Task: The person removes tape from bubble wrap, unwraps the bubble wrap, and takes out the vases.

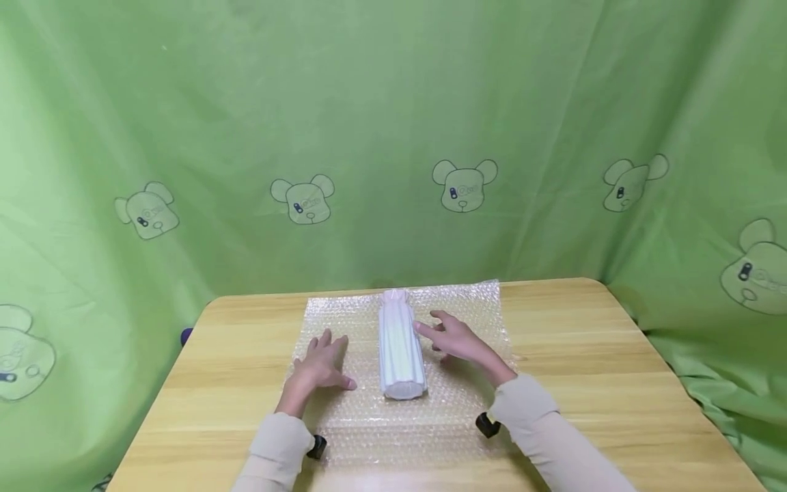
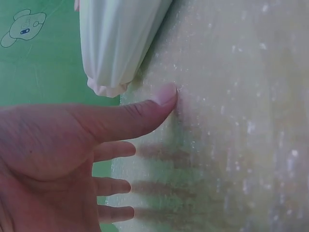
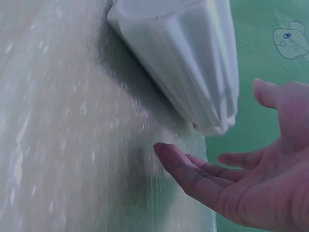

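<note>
A white fluted vase [image 1: 402, 345] lies on its side on a sheet of clear bubble wrap [image 1: 350, 430], its flat base toward me and its narrower ruffled mouth at the far end. To the left of the vase, my left hand [image 1: 320, 365] is over the wrap with fingers spread and thumb out, holding nothing. My right hand [image 1: 458, 338] is at the vase's right side, fingers loosely bent and nothing gripped; its thumb overlaps the vase's edge in the head view. The right wrist view shows a gap between the fingers [image 3: 203, 176] and the vase [image 3: 193, 63].
The wooden table [image 1: 584, 355] extends on both sides of the wrap, which reaches close to the far edge. Behind it hangs a green curtain [image 1: 381, 123] printed with bear heads. A small dark purple object [image 1: 186, 335] shows at the table's left edge.
</note>
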Demonstrator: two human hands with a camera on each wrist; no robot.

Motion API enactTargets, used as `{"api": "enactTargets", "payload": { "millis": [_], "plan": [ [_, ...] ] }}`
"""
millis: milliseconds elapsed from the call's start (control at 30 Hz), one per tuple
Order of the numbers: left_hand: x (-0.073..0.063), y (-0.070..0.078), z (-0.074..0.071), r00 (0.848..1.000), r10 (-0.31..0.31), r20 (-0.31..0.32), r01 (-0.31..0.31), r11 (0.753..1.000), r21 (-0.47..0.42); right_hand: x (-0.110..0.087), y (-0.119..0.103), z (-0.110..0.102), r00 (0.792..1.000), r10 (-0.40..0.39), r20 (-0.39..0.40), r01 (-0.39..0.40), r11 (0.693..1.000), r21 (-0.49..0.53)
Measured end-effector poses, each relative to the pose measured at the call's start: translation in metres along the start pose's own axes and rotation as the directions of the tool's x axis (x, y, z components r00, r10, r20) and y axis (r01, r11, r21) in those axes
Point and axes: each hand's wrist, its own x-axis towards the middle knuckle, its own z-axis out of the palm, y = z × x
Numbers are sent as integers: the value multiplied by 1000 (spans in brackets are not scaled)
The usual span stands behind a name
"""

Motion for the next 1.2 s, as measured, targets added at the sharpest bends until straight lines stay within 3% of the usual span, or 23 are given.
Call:
{"api": "enactTargets", "payload": {
  "millis": [233, 400, 500, 667, 900, 1067, 1200],
  "plan": [
    [3, 4, -4, 999, -34, 21, 34, 999, -7, 12, -12, 15, 993, 102, 56, -107, 990, 97],
    [12, 9, -3, 998, -56, -14, 56, 998, 26, 21, -16, 24, 987, 135, 89, -147, 980, 137],
    [16, 12, -3, 998, -63, -28, 64, 998, 29, 25, -18, 28, 987, 125, 104, -141, 976, 165],
    [21, 13, -5, 998, -66, 1, 65, 996, 54, 30, -18, 31, 990, 78, 118, -101, 975, 197],
    [22, 13, -8, 997, -71, 43, 67, 994, 86, 29, -17, 31, 987, 98, 125, -123, 971, 204],
    [23, 16, -8, 999, -29, 29, 27, 997, 71, 27, -22, 22, 990, 115, 82, -127, 978, 165],
    [24, 18, -6, 999, -30, 39, 27, 996, 80, 28, -26, 11, 992, 105, 72, -114, 984, 134]
  ]
}}
